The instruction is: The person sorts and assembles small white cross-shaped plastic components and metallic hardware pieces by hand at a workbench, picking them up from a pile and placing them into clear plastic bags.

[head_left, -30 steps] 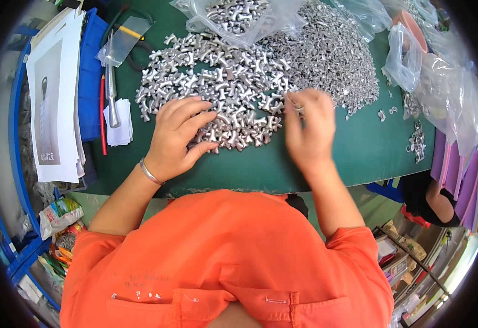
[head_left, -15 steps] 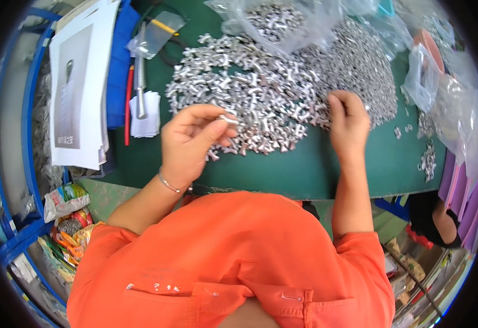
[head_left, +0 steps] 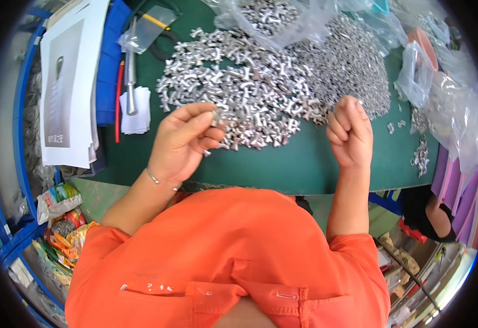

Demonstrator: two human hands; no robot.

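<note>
My left hand (head_left: 181,141) is closed in a pinch at the near left edge of a pile of bone-shaped metal pieces (head_left: 250,90). Between its thumb and index finger shows a small silvery metal piece (head_left: 217,116), partly covered by the fingers. Near the front right, beside a heap of much smaller grey metal parts (head_left: 354,65), my right hand (head_left: 351,134) is held with its fingers curled in and thumb against them. Whatever it may grip is hidden.
Clear plastic bags (head_left: 288,27) lie over the back of the piles. On the left are printed sheets (head_left: 66,87), a blue bin (head_left: 107,71), a red pencil-like stick (head_left: 119,104) and a metal-handled tool (head_left: 131,82). A pink container (head_left: 424,46) stands at right.
My right hand has drawn away from the small-parts heap and its fingers have curled in. The left hand has turned slightly, still pinching its metal piece. The whole view has shifted a little.
</note>
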